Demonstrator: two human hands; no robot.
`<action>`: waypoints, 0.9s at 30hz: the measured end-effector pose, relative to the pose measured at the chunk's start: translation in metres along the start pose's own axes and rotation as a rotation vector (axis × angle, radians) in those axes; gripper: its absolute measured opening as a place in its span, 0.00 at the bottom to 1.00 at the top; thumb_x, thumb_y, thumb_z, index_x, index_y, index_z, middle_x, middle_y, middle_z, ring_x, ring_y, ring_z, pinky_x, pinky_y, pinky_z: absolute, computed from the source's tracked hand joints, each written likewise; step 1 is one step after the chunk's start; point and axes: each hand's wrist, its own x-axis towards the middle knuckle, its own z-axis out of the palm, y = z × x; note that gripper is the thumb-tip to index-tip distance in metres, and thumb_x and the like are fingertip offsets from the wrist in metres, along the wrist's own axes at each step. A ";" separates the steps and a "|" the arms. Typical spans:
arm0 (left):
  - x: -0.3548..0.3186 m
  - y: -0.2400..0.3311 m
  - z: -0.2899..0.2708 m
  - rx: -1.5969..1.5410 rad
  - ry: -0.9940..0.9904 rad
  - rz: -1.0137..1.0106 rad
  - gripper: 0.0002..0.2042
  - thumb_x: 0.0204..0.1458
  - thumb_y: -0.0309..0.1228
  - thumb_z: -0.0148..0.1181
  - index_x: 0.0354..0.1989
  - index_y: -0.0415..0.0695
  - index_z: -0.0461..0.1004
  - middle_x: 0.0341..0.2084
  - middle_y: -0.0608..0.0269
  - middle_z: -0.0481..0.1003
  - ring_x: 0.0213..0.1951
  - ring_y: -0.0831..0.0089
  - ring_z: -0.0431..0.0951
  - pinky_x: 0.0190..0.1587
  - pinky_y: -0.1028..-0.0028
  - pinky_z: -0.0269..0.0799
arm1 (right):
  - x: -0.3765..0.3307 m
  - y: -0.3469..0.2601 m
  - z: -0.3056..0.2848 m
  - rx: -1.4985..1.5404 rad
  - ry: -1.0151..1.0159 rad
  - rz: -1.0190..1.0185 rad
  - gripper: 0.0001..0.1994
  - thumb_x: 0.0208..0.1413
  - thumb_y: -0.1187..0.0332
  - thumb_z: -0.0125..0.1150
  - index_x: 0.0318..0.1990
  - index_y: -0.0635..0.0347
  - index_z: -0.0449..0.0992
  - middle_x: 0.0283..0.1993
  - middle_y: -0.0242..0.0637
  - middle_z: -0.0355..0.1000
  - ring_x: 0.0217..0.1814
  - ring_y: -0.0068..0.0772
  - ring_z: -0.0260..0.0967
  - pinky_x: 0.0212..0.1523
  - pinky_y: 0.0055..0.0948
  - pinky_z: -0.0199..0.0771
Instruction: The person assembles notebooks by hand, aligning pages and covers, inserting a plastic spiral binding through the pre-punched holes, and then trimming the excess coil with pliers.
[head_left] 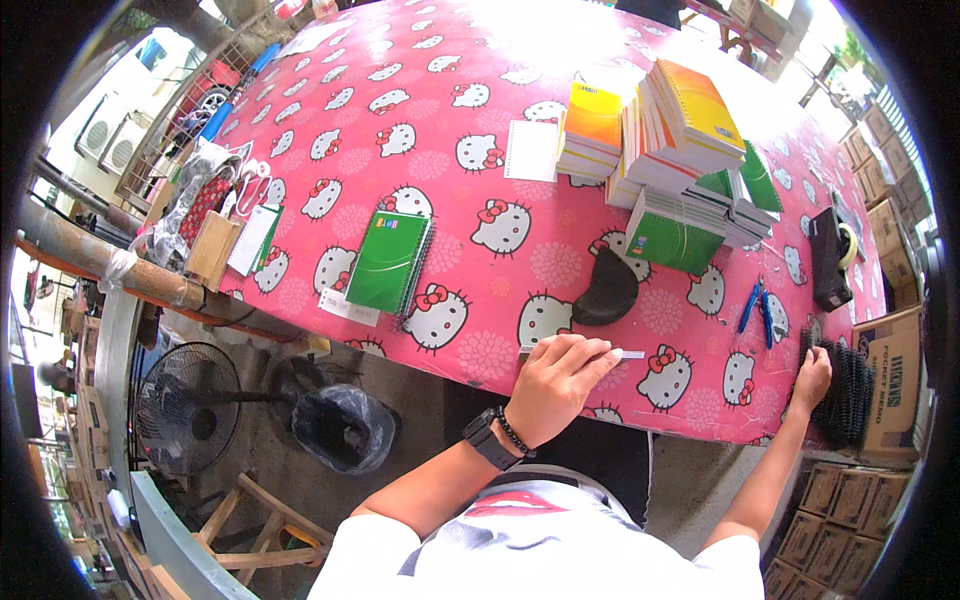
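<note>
Left of the blue-handled pliers (757,312), your left hand (562,385) is clamped on 1 thin pale strip (633,354). Right of the pliers, your right hand (815,380) meets black spiral binding coils (842,402); I cannot tell whether its fingers grip them. A green spiral notebook (388,262) lies well left of the pliers.

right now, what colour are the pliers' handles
The pliers' handles are blue; the head view shows them best.
</note>
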 end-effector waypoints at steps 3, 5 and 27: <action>0.001 0.002 0.000 -0.007 0.012 -0.001 0.15 0.41 0.24 0.61 0.40 0.49 0.77 0.36 0.70 0.74 0.39 0.69 0.73 0.43 0.70 0.66 | -0.001 -0.014 -0.011 0.069 0.108 -0.039 0.12 0.52 0.74 0.55 0.45 0.60 0.71 0.42 0.43 0.71 0.43 0.44 0.69 0.44 0.37 0.68; 0.001 0.004 0.002 -0.024 0.029 -0.001 0.15 0.40 0.24 0.62 0.40 0.49 0.77 0.35 0.70 0.75 0.39 0.69 0.73 0.42 0.69 0.66 | -0.003 -0.042 -0.034 0.184 0.164 -0.011 0.16 0.49 0.78 0.53 0.48 0.60 0.70 0.42 0.43 0.69 0.42 0.42 0.68 0.45 0.37 0.68; 0.020 0.004 0.000 -0.013 -0.100 -0.108 0.09 0.42 0.28 0.64 0.33 0.49 0.77 0.28 0.68 0.72 0.36 0.68 0.71 0.39 0.68 0.63 | -0.107 -0.266 -0.122 1.269 -0.850 -0.521 0.16 0.49 0.82 0.58 0.47 0.62 0.73 0.36 0.38 0.71 0.36 0.26 0.69 0.37 0.25 0.70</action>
